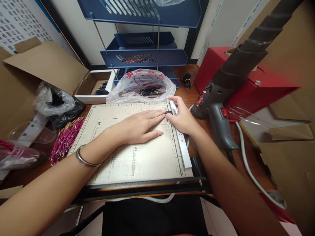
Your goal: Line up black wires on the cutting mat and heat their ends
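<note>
A cream paper cutter board (118, 160) with printed grids lies in front of me. My left hand (141, 127) rests palm down on it, its fingers stretched toward the right edge and its fingertips at a small dark piece (168, 112). On the board's right edge, beside the white strip marked "Cutter" (181, 139), is my right hand (181, 116). Its thumb touches the dark piece near my left fingertips, and its index finger reaches over the strip's far end. Whether the right fingers grip the piece is hard to make out.
Behind the board are a clear plastic bag (113, 95) of dark wires, a white box (92, 99) and blue trays (145, 57). Magenta wires (65, 139) lie at the left. At the right, a heat gun (218, 108) stands before a red box (265, 88).
</note>
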`<state>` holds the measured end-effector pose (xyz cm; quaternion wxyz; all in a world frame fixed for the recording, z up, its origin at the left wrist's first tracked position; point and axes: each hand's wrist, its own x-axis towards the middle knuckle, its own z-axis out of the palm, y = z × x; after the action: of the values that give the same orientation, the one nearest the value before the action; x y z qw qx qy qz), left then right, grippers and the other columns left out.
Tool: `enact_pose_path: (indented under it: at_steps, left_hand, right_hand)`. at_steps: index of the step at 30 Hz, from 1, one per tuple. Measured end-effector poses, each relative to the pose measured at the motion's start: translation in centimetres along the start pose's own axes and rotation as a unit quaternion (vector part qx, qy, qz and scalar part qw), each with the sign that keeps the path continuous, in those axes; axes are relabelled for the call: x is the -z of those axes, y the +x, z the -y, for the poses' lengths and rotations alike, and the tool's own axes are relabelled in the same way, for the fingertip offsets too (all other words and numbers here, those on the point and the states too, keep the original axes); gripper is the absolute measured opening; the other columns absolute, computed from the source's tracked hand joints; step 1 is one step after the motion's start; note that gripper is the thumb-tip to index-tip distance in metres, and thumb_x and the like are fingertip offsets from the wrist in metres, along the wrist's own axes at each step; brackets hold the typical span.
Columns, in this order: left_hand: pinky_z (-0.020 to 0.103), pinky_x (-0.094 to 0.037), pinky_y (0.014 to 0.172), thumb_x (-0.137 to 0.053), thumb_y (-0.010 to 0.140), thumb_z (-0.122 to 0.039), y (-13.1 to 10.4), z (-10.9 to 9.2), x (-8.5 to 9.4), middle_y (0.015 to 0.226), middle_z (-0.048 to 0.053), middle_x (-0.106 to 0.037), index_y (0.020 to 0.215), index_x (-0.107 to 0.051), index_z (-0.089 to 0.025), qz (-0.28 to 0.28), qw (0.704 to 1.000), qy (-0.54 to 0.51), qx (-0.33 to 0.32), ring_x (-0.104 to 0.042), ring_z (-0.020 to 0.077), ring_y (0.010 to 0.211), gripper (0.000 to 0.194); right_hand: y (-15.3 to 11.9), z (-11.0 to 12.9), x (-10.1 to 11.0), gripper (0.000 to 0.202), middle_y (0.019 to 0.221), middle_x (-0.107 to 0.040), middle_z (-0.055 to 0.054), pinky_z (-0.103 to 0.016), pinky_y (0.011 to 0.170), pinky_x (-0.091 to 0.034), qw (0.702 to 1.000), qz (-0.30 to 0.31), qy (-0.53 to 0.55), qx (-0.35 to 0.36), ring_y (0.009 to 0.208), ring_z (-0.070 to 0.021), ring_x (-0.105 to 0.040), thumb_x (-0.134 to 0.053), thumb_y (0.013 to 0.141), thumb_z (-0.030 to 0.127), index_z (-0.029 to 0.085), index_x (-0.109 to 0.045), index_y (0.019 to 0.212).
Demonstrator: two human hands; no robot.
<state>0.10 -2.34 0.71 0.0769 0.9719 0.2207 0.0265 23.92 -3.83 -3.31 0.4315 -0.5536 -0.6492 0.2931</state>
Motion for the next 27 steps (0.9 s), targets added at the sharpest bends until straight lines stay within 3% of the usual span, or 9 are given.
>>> enact_pose_path:
  at_steps: [10, 15, 18, 21, 27]
  left_hand:
    - [0.049, -0.034, 0.142, -0.039, 0.117, -0.049, 0.27, -0.07, -0.16, 0.178, 0.021, -0.044, 0.17, -0.05, -0.002, 0.002, 1.0, 0.022, 0.006, -0.045, 0.0362, 0.167, 0.071]
    - [0.05, -0.034, 0.142, -0.038, 0.118, -0.05, 0.23, -0.02, -0.12, 0.178, 0.021, -0.045, 0.168, -0.053, -0.003, -0.012, 1.0, 0.025, -0.002, -0.047, 0.0356, 0.166, 0.071]
    - [0.051, -0.032, 0.143, -0.036, 0.119, -0.048, 0.31, -0.05, -0.11, 0.177, 0.021, -0.045, 0.168, -0.052, -0.003, -0.015, 1.0, 0.025, -0.007, -0.047, 0.0329, 0.166, 0.069]
    - [0.051, -0.031, 0.143, -0.032, 0.12, -0.045, 0.41, -0.19, -0.13, 0.177, 0.019, -0.046, 0.169, -0.051, -0.005, -0.011, 1.0, 0.021, 0.002, -0.047, 0.0303, 0.167, 0.067]
    - [0.049, -0.03, 0.144, -0.033, 0.12, -0.047, 0.46, -0.54, 0.02, 0.18, 0.019, -0.04, 0.169, -0.051, -0.005, -0.001, 1.0, 0.006, 0.02, -0.043, 0.0323, 0.168, 0.068]
  right_hand:
    - [0.12, 0.28, -0.31, 0.058, 0.155, -0.065, -0.015, -0.058, 0.13, -0.045, 1.0, -0.009, 0.02, -0.023, 0.146, -0.0335, -0.061, -0.065, 0.08, 0.031, 0.025, -0.055, 0.137]
    - [0.28, 0.43, 0.06, 0.014, 0.134, -0.075, -0.012, -0.059, 0.125, -0.048, 1.0, -0.016, -0.015, -0.021, 0.136, -0.0334, -0.067, -0.054, 0.092, 0.034, 0.026, -0.059, 0.102]
    - [0.19, 0.54, 0.2, 0.01, 0.149, -0.069, -0.016, -0.062, 0.129, -0.043, 0.998, -0.009, -0.066, 0.001, 0.151, -0.0364, -0.058, -0.055, 0.095, 0.033, 0.026, -0.057, 0.088]
    - [0.01, 0.72, 0.22, 0.008, 0.164, -0.06, -0.019, -0.063, 0.132, -0.04, 0.996, -0.01, -0.092, 0.001, 0.16, -0.0368, -0.051, -0.057, 0.094, 0.028, 0.025, -0.059, 0.087]
    - [0.14, 0.85, 0.37, 0.006, 0.16, -0.064, -0.017, -0.065, 0.134, -0.036, 0.996, -0.011, -0.093, 0.005, 0.156, -0.0338, -0.057, -0.062, 0.091, 0.026, 0.026, -0.061, 0.085]
